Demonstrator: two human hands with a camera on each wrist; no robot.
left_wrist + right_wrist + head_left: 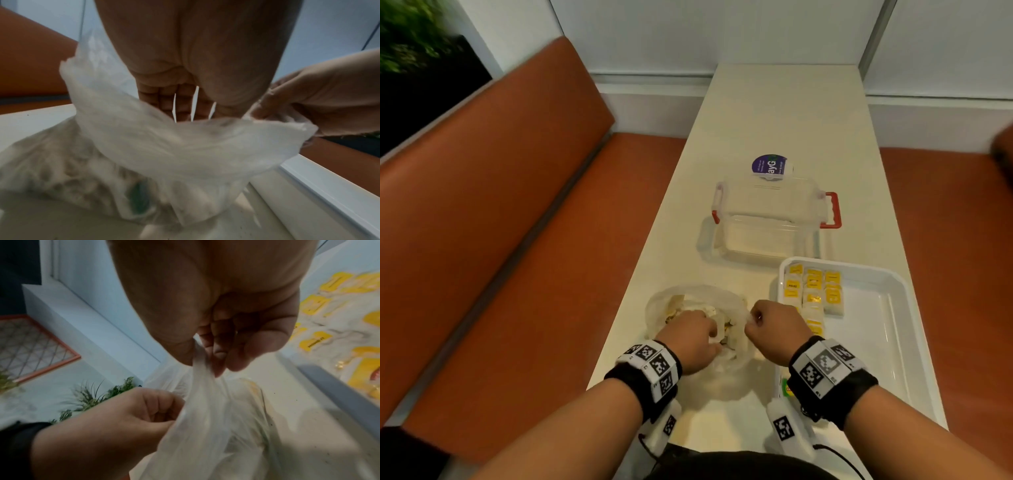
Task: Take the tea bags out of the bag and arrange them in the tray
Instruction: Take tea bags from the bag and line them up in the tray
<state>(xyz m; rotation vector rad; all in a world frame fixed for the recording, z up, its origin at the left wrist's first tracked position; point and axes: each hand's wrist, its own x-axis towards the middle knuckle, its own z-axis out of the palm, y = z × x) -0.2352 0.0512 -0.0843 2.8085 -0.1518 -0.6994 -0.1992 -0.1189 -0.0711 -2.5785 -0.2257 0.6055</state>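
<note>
Head view, from left to right: an orange bench seat (pixel 510 212) runs beside the long white table (pixel 774 113). Near the table's front edge sits the thin translucent plastic bag (pixel 688 301), its mouth spread, with pale tea bags (pixel 681 310) showing dimly inside. The left hand (pixel 690 337) is curled at the bag's opening; the left wrist view shows its fingers (pixel 164 99) bent down behind the plastic rim, with white strips between them, but what they hold is hidden, so I cannot tell whether it grips the bag or something within. The right hand (pixel 774 329) is closed, pinching a gathered fold of the bag's right edge between thumb and fingers (pixel 218 352) and lifting it taut. Beyond the bag stands a clear storage box (pixel 767 226) with red handles, and a purple round label (pixel 768 164) lies just behind it. Farthest right, the white tray (pixel 887 308) lies beside the bag, with yellow-tagged tea bags (pixel 813 291) lined up in rows in its far-left corner.
</note>
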